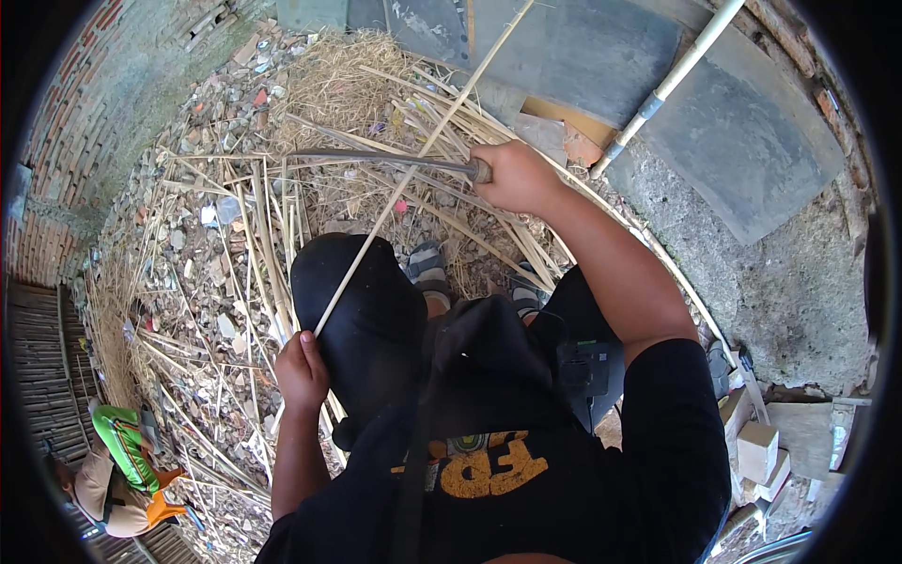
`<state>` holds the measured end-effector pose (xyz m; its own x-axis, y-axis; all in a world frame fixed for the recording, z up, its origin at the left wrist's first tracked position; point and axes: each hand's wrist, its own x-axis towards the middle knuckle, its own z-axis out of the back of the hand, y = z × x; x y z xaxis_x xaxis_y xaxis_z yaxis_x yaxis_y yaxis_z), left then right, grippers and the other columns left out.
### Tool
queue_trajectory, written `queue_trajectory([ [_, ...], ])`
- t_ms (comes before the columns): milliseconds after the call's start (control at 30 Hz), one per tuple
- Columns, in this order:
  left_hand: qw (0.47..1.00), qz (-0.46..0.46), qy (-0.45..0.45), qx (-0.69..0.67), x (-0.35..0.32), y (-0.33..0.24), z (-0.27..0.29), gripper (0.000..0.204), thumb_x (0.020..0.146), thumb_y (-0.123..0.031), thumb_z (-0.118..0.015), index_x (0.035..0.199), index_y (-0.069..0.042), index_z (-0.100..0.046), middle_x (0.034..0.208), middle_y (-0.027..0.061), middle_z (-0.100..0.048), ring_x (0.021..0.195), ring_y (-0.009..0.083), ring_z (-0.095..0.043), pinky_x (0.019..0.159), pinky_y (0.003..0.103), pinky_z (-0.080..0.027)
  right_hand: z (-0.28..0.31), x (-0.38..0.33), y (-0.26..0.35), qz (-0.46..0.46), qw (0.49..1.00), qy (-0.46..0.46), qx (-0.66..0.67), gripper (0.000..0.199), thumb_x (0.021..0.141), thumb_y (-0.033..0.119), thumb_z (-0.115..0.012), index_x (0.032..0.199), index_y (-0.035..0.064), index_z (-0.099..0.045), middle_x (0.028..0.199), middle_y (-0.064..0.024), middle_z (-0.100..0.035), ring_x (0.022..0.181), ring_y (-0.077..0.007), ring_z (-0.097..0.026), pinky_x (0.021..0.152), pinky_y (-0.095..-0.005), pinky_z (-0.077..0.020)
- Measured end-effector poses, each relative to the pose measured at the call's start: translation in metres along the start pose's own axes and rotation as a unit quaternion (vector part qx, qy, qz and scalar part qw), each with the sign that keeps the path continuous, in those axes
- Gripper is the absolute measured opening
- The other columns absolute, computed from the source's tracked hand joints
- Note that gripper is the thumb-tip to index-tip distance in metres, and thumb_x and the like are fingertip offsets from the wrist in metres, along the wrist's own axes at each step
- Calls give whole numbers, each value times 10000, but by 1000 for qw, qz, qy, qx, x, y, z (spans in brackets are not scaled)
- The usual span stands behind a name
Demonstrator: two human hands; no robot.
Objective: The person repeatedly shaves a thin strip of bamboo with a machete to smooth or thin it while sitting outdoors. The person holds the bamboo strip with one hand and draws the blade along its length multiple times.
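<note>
My left hand (303, 372) is closed around the lower end of a long, pale bamboo strip (365, 250). The strip slants up and away to the right, past the top edge of the view. In my right hand (517, 177) is the handle of a machete (376, 158), its long dark blade pointing left. Blade and strip cross ahead of my knees; whether they touch, I cannot tell. Below them, many loose bamboo strips (268, 249) lie over the ground between and beside my feet.
Rubble (202, 273) and a heap of dry shavings (343, 80) cover the ground ahead and left. A pale pole (667, 89) leans at the right by grey sheets (742, 122). Another person (117, 470) is low at the left, beside a bamboo wall (42, 348). Blocks (757, 453) lie at right.
</note>
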<state>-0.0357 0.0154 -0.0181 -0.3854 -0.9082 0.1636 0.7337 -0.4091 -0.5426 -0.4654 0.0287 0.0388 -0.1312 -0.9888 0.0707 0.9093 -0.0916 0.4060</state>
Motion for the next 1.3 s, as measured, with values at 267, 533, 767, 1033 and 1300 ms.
queue_trajectory([
  [267, 998, -37, -18, 54, -8, 7, -3, 344, 1064, -225, -453, 830, -9, -583, 722, 228, -592, 642, 467, -575, 576, 539, -424, -11, -5, 21, 50, 998, 31, -32, 233, 748, 193, -734, 956, 122, -656, 771, -131, -684, 772, -368, -691, 701, -487, -554],
  [533, 998, -45, -8, 53, -6, 7, 2, 331, 1063, -218, -450, 844, -12, -588, 732, 228, -603, 651, 456, -590, 585, 524, -434, -16, -11, 34, 89, 995, -4, -53, 226, 741, 205, -729, 923, 107, -638, 797, -148, -684, 807, -375, -690, 711, -502, -549],
  [767, 998, -56, -15, 31, -2, -2, 2, 343, 1065, -226, -453, 830, -11, -580, 708, 224, -587, 643, 456, -580, 578, 520, -424, -16, -6, 31, 61, 995, 4, -76, 223, 739, 218, -722, 910, 114, -624, 810, -128, -690, 820, -370, -692, 712, -499, -553],
  [1033, 997, -53, -30, 42, -4, 1, 1, 329, 1061, -228, -469, 849, -19, -608, 719, 220, -608, 644, 460, -592, 576, 515, -442, -14, -8, 32, 71, 994, -37, -78, 192, 761, 193, -711, 918, 114, -636, 812, -116, -697, 806, -339, -710, 698, -485, -559],
  [1300, 998, -55, -26, 32, -2, 0, 0, 336, 1059, -233, -471, 843, -15, -608, 723, 231, -614, 640, 465, -595, 571, 517, -441, -15, -9, 26, 86, 991, -58, -88, 201, 776, 196, -705, 941, 102, -642, 806, -134, -703, 792, -350, -713, 690, -486, -562],
])
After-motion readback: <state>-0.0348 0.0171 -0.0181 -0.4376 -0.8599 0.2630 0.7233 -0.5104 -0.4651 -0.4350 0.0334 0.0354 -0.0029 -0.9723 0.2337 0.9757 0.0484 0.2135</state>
